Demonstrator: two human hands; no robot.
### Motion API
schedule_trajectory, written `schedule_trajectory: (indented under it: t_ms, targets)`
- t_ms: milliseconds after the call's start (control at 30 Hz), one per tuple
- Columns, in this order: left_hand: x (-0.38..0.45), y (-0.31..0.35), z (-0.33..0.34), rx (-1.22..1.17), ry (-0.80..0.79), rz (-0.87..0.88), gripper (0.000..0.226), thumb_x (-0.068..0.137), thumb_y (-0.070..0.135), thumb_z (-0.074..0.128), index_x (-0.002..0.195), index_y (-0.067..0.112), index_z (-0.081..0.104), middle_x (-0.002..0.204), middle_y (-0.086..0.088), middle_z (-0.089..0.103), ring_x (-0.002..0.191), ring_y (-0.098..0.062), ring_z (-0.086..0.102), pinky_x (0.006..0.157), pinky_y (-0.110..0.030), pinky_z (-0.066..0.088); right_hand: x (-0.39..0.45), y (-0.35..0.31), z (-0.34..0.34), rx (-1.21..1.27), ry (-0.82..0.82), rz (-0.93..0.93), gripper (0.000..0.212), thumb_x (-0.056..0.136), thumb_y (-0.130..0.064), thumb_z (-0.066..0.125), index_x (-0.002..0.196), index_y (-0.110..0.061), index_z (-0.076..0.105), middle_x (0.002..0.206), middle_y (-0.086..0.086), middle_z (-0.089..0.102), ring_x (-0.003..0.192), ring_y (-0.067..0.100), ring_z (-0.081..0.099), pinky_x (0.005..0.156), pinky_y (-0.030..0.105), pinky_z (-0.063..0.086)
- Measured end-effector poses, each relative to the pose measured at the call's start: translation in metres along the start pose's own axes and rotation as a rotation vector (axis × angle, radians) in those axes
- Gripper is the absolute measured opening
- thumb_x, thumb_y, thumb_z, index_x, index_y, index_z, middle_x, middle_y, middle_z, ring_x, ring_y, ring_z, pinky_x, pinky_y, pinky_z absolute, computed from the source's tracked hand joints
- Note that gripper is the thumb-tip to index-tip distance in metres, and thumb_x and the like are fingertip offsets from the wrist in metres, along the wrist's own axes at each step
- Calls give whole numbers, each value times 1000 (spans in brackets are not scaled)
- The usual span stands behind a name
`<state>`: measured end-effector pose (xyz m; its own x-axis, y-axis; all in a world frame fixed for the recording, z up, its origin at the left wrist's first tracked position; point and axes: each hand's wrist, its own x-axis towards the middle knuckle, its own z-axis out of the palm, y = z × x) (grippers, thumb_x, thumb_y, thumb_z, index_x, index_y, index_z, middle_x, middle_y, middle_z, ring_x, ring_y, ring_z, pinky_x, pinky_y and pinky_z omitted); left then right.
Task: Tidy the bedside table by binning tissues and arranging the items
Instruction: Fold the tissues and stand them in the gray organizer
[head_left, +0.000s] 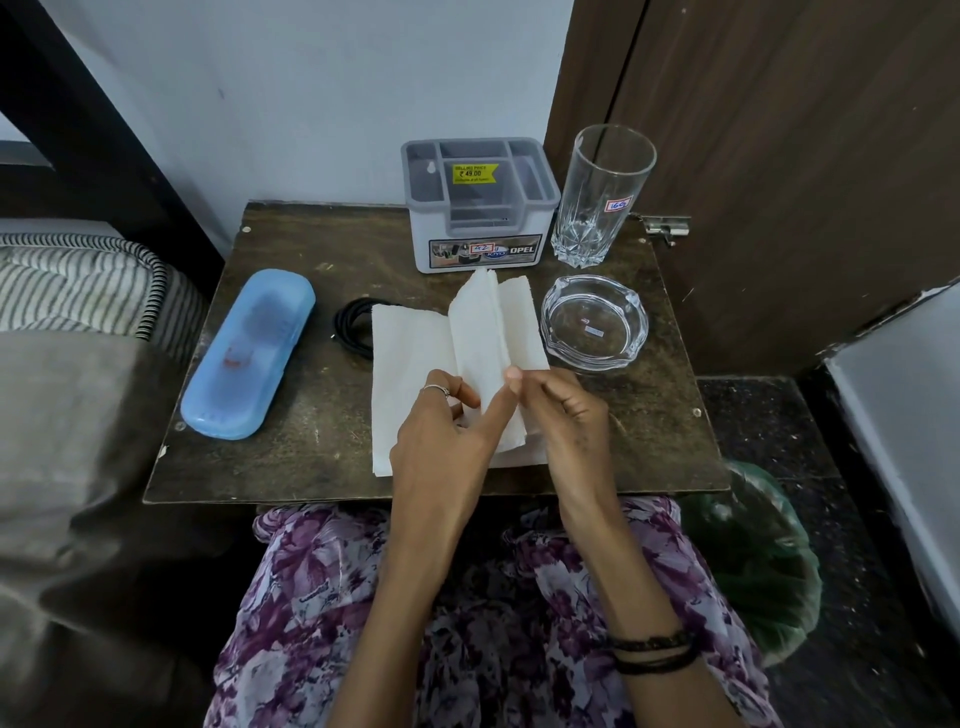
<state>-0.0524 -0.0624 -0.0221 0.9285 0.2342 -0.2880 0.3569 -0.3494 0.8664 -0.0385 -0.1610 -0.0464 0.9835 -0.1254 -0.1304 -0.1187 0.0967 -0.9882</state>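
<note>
A white tissue (415, 353) lies spread on the dark wooden bedside table (291, 462), its middle fold standing up. My left hand (441, 441) and my right hand (561, 410) both pinch the near edge of that raised fold. A blue plastic case (249, 353) lies at the table's left. A coiled black cable (356, 325) peeks out from under the tissue's left edge. At the back stand a grey compartment organiser (478, 208) and a tall clear glass (602, 197). A glass ashtray (595, 322) sits right of the tissue.
A bin lined with a green bag (763, 566) stands on the floor below the table's right front corner. A striped pillow (78, 286) and bedding lie to the left. A brown door (779, 156) is behind the table on the right.
</note>
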Motion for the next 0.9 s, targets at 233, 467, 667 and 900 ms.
schedule_trajectory:
  t_ms: [233,467,667,900]
  targets:
    - [1,0,-10,13,48,-7,12,87,26,48,90,16,53,74,9,61,68,-11,54,56,-29,38,3,3,-1,-25,70,-6,9,84,-16,66,82,-10,72,87,-4,61,76,-5,60,68,10,45]
    - [6,-19,-26,293,282,57,34,85,8,53,116,14,40,116,-7,51,91,-28,53,70,-33,35,5,6,-6,-176,155,1,7,82,-25,69,79,-20,72,95,-1,66,91,10,60,89,31,48]
    - [9,-26,-20,486,375,247,66,71,-22,42,131,5,44,144,-19,35,136,-34,29,106,-44,36,6,8,-8,-203,170,16,11,84,-27,67,81,-18,70,95,6,67,83,9,56,78,27,45]
    - [4,-21,3,257,112,241,40,93,2,42,133,9,46,132,-2,53,103,-16,59,83,-16,41,7,7,-8,-247,191,15,50,81,-29,70,128,-21,52,124,-6,59,106,10,60,88,28,51]
